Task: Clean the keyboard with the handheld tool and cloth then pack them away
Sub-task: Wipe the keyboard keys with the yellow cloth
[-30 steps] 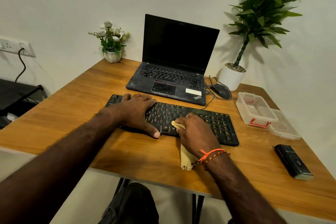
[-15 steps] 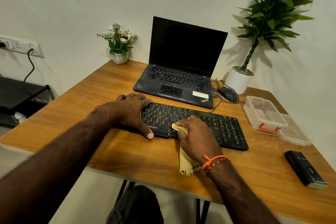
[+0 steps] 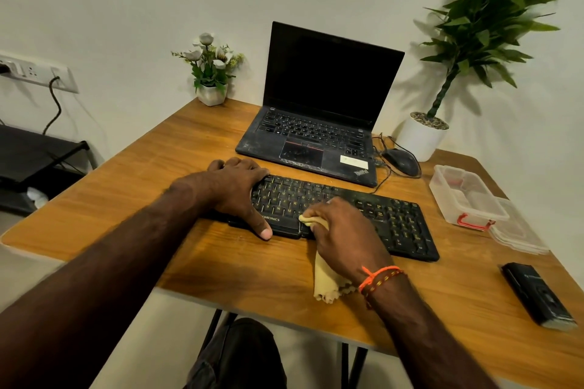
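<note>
Black keyboard (image 3: 363,215) lies flat before the laptop (image 3: 316,123), yellow cloth (image 3: 325,281) draped over its near edge, black handheld tool (image 3: 537,297) well right

Home office — laptop (image 3: 319,123), desk (image 3: 132,186)

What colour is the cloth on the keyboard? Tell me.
Pale yellow fabric cloth, seen best in the head view.

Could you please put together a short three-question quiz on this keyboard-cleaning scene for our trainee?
1. True or false: the left hand holds the yellow cloth.
2. Which lies nearest the table's right edge: A) mouse, B) black handheld tool, C) laptop?
3. Fill in: the clear container has a ____ latch.

Key
1. False: the right hand grips it on the keyboard; the left rests on the keyboard's left end.
2. B
3. Red
</note>
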